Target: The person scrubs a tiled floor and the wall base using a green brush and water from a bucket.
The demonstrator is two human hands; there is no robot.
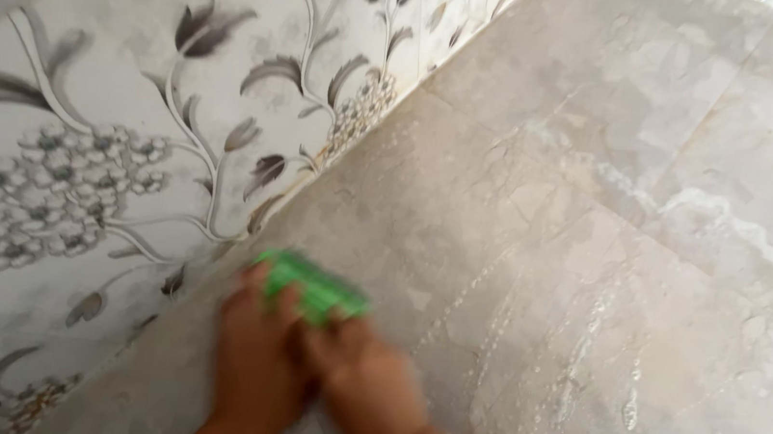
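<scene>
Green and blurred, a small scrub pad sits under the fingertips of both hands, pressed flat onto the grey marble-look floor tile close to the edge where the floor meets the wall. The left hand lies nearer that edge, the right hand just beside it and touching it, and both sets of fingers curl over the near side of the pad, bearing down on it rather than pinching it; motion blur hides exactly how each finger lies. The wall tile is white with grey flowers and trailing stems, and a thin grout line runs along its foot, just beyond the pad. Pale streaks and a whitish film, perhaps residue or wet scum, cross the floor tile to the right, well apart from the hands. As a judgement, the chief risk here is slipping: if the surface is wet, the pad may shoot out from under the fingers, and knuckles could strike the wall edge. Hard pressure near the joint could also fray the grout, and a gritty pad might dull the tile's finish.
</scene>
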